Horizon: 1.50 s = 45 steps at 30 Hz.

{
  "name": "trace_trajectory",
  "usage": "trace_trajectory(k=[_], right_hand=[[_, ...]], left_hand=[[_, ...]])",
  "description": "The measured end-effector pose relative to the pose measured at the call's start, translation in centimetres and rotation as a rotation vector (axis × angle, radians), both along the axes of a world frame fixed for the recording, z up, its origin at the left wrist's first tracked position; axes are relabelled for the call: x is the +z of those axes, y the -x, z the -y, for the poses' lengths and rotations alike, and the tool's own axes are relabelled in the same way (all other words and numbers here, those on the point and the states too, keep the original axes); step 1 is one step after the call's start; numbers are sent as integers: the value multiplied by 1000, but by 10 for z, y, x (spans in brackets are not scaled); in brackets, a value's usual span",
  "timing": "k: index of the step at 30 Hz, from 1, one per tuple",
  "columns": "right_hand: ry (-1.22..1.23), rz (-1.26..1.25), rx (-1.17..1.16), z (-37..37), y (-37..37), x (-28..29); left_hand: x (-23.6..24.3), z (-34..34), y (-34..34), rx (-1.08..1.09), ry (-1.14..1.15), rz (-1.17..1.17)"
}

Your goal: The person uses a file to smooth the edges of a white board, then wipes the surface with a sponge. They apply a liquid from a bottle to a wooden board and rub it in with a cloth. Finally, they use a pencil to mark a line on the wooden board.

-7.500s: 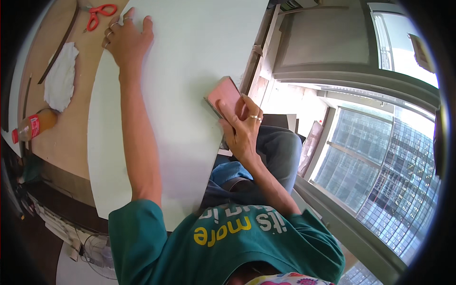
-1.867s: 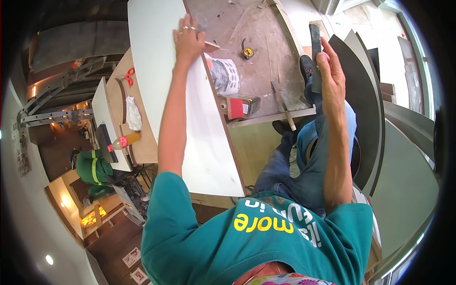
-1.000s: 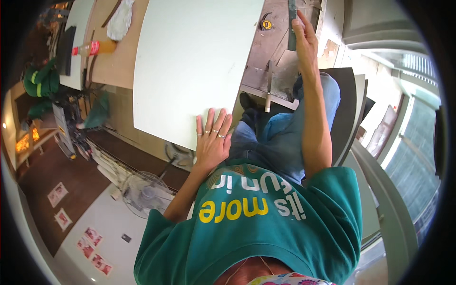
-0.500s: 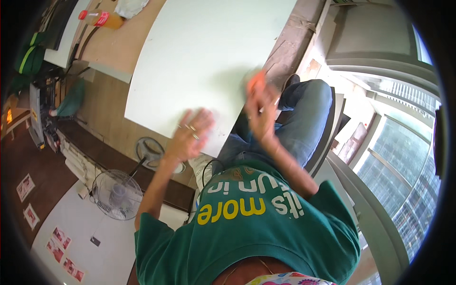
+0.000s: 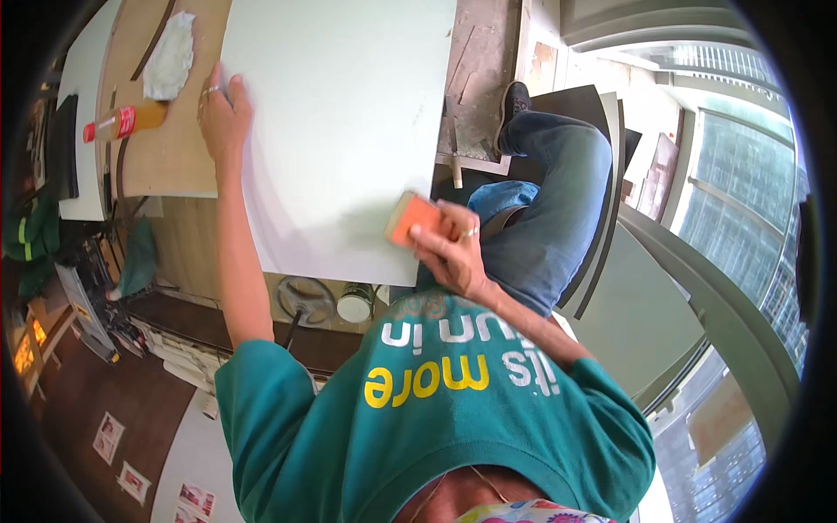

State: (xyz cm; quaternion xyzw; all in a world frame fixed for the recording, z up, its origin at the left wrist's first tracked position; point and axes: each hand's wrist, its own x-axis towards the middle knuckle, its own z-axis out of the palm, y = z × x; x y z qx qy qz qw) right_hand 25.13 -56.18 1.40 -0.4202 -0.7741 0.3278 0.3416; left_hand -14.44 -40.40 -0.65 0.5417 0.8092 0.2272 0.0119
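A large white board [image 5: 340, 96] lies before me. My left hand [image 5: 225, 113] grips its left edge toward the far end, fingers curved over the edge. My right hand [image 5: 453, 253] holds an orange block [image 5: 411, 222] with a pale side, at the board's lower right edge; whether the block touches the board, I cannot tell. Left of the board, on a tan panel [image 5: 148, 174], lie a bottle [image 5: 132, 120] of orange liquid, a crumpled white cloth [image 5: 168, 57] and dark strips.
A tool with a pale handle [image 5: 456, 166] lies right of the board. My bent leg [image 5: 558, 200] is beside curved dark panels [image 5: 610, 122], with windows [image 5: 732, 200] beyond. A metal base [image 5: 305, 301] and bucket [image 5: 355, 302] sit below. A person in green [image 5: 35, 227] is at far left.
My left hand has moved from the board's near end up to its left edge. The dark bar in my right hand is gone; the orange block is in it, lower down.
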Motion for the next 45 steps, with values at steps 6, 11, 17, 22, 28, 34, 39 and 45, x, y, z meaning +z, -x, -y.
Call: trace_trajectory(k=[6,11,17,22,28,34,39,45], right_hand=[[-160,-70,-212,-169,23,-8],[-174,-77,-142,-2,17,-7],[-107,-13,-79,-40,12,-9],[-51,2,-160,-34,21,-8],[-124,43,95,31,3,1],[-84,-1,-131,-34,20,-5],[-47,163,127,82,-15,-10],[-244,138,-119,-41,20,-11]], left_hand=[[-2,3,-4,-62,-56,-44],[-6,4,4,-33,-36,-9],[-5,4,4,-55,-59,-25],[-9,-1,10,-68,-53,-20],[-11,7,10,-56,-68,-23],[-5,1,5,-68,-63,17],[-9,8,9,-39,-63,3],[-6,1,7,-89,-2,-29]])
